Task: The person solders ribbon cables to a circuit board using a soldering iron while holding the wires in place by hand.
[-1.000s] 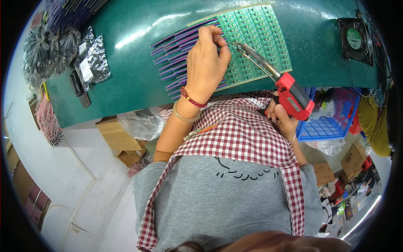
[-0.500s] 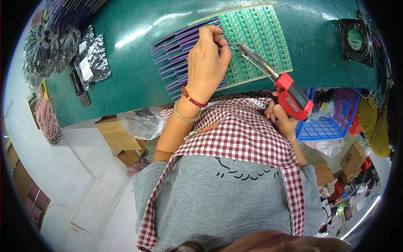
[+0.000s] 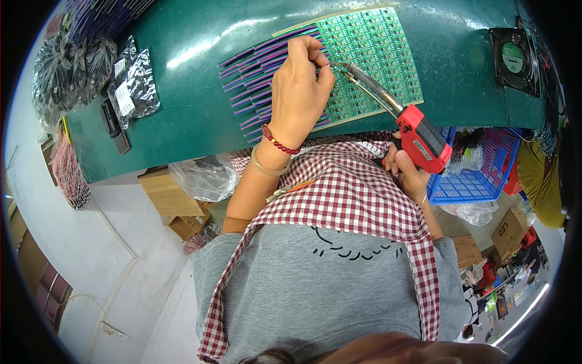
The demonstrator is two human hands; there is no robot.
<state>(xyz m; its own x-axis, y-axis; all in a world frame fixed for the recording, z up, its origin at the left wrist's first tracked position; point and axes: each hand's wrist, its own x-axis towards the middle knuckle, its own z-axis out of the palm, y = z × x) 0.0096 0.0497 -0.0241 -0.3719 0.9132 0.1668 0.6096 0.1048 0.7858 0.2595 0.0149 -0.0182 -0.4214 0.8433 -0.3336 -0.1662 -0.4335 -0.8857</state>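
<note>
Circuit-board panel (image 3: 376,57), green and densely patterned, lies flat on the dark green worktop (image 3: 176,121), ahead of the person's body and a little right of the middle of the view. Its longer visible side runs roughly left to right, the right end slanting away from the person; its left part is covered by a row of thin purple-and-dark wires (image 3: 248,68), which trail out leftward, side by side, in nearly the same direction. Of the 2 hands, the left hand (image 3: 300,88) is nearer: it lies over the wires and the panel's left part, its thumb and forefinger drawn close together just above the boards, though I cannot tell whether a wire sits between them. The right hand (image 3: 411,175) is lower and to the right, beyond the worktop's near edge, its fingers wrapped around the red grip of a soldering iron (image 3: 419,141). The iron's metal shaft slants up and left across the panel, bringing its tip just beside the left fingertips; whether that tip touches a board is too small to tell. Well apart, at the far right, lies a black fan (image 3: 513,58).
</note>
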